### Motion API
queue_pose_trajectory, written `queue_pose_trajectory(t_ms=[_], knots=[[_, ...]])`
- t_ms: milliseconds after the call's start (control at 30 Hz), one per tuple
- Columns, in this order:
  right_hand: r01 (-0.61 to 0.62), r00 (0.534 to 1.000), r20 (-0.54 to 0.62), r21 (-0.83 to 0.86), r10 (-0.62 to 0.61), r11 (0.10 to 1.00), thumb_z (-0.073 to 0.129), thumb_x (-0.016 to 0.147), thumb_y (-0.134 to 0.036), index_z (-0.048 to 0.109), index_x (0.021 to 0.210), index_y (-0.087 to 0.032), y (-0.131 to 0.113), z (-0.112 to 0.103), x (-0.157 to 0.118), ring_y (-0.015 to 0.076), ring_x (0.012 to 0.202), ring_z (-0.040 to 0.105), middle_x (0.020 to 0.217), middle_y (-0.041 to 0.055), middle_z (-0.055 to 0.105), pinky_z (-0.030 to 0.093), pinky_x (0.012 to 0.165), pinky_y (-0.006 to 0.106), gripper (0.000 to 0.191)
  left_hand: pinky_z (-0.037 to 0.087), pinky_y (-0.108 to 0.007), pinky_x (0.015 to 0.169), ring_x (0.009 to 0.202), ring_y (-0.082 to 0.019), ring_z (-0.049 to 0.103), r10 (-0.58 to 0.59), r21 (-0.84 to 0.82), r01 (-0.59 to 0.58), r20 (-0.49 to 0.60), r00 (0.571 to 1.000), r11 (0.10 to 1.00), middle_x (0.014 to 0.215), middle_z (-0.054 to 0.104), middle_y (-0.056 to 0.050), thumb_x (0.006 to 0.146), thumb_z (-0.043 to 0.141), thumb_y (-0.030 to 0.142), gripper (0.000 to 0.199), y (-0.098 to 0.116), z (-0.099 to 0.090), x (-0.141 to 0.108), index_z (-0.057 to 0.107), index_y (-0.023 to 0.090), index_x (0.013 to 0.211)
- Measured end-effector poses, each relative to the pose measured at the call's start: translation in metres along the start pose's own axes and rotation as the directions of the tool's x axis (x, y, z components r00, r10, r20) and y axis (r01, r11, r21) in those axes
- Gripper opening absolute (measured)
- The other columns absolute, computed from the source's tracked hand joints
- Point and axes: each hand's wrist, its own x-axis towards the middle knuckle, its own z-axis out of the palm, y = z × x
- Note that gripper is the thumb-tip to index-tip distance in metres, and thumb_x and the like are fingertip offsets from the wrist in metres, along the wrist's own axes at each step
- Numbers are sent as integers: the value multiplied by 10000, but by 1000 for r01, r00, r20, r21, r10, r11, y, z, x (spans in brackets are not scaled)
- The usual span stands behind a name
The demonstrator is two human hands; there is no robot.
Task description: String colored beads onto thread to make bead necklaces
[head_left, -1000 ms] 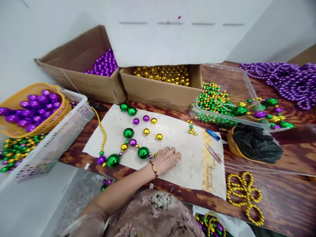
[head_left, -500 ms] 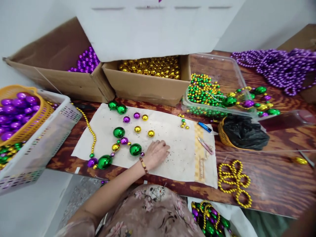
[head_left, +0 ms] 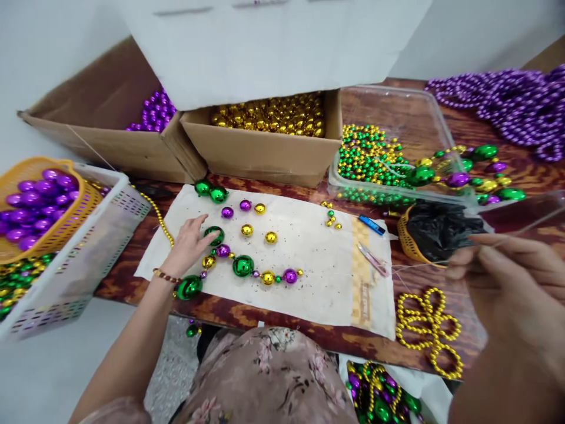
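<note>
My left hand (head_left: 188, 244) reaches over the left part of the white cloth (head_left: 318, 294), fingers apart, at the large green ball (head_left: 214, 235). A strand of green, purple and gold balls (head_left: 243, 265) runs right from beneath that arm and ends in a purple ball (head_left: 290, 276) and a small gold bead. At the right edge my right hand (head_left: 507, 265) pinches a thin clear thread, raised above the table. Loose gold balls (head_left: 271, 237) and purple balls (head_left: 227, 212) lie above the strand, with two green balls (head_left: 218, 194) at the cloth's top left.
Cardboard boxes (head_left: 260, 156) stand behind the cloth. A clear bin (head_left: 397, 191) holds small beads. On the left is a white basket (head_left: 88, 235). A blue cutter (head_left: 371, 225), snips (head_left: 373, 259), gold bead loops (head_left: 430, 330) and a bag-lined basket (head_left: 408, 238) are at right.
My left hand has moved left and up from the strand's right end, uncovering the gold and purple balls there. My right hand has come into clear view with the thread.
</note>
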Motion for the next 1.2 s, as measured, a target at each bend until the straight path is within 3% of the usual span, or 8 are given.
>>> queue_pose_trajectory(t_ms=[233, 433, 533, 667, 833, 967, 1033, 1200], knots=[[-263, 922, 272, -82, 276, 961, 828, 739, -404, 761, 968, -212, 34, 30, -24, 170, 558, 664, 727, 59, 706, 546, 432, 225, 306, 406, -487, 1082, 1230, -344, 543, -47, -45, 54, 151, 987, 998, 1278, 568, -195, 810, 622, 470, 744, -12, 21, -2, 453, 81, 1421], [-266, 861, 426, -88, 278, 960, 768, 816, -423, 762, 935, -197, 69, 48, -40, 181, 564, 671, 734, 77, 702, 565, 448, 252, 255, 438, -486, 1045, 1126, -299, 594, -121, -295, 100, -53, 991, 950, 1228, 613, -128, 744, 706, 428, 565, -11, -2, 4, 583, 165, 1229], [-282, 853, 436, -78, 288, 956, 753, 832, -408, 756, 961, -197, 78, 53, -47, 170, 546, 659, 738, 71, 699, 554, 426, 247, 248, 498, -457, 969, 1024, -240, 625, -237, -628, 117, -110, 965, 769, 1144, 630, -76, 718, 755, 400, 500, -4, -25, 2, 579, 186, 1134], [-338, 843, 433, -37, 320, 940, 761, 829, -377, 743, 1024, -204, 86, 59, -54, 179, 594, 684, 769, 65, 712, 563, 454, 250, 262, 535, -435, 913, 963, -193, 647, -237, -924, 114, 26, 971, 365, 1083, 640, -25, 772, 726, 340, 409, 28, -37, -4, 580, 235, 1139], [-403, 799, 486, -7, 355, 915, 767, 809, -404, 730, 944, -175, 86, 81, -74, 200, 609, 715, 765, 84, 743, 553, 475, 255, 269, 497, -310, 887, 989, -190, 609, -20, -937, 136, 137, 990, 322, 1107, 674, -47, 730, 767, 250, 367, 95, 11, 0, 692, 203, 1086], [-453, 773, 508, 22, 380, 891, 725, 824, -481, 706, 904, -165, 87, 96, -93, 197, 567, 704, 700, 68, 730, 515, 454, 247, 326, 514, -318, 841, 883, -153, 632, 41, -945, 324, 326, 945, 42, 986, 674, -11, 733, 793, 252, 312, 134, 54, 3, 668, 212, 1017], [-456, 773, 507, 26, 382, 889, 691, 850, -504, 701, 923, -169, 90, 98, -100, 183, 555, 692, 684, 52, 719, 500, 462, 242, 343, 525, -351, 878, 891, -150, 652, 81, -915, 397, 391, 917, -74, 1003, 675, -2, 757, 779, 231, 315, 143, 63, 4, 651, 229, 1044], [-457, 772, 502, 12, 390, 890, 655, 868, -549, 693, 929, -170, 102, 95, -112, 167, 530, 667, 661, 37, 702, 466, 457, 237, 386, 525, -390, 955, 966, -206, 702, 153, -848, 494, 472, 868, -189, 1047, 714, -52, 820, 737, 252, 317, 152, 67, 7, 651, 198, 1120]])
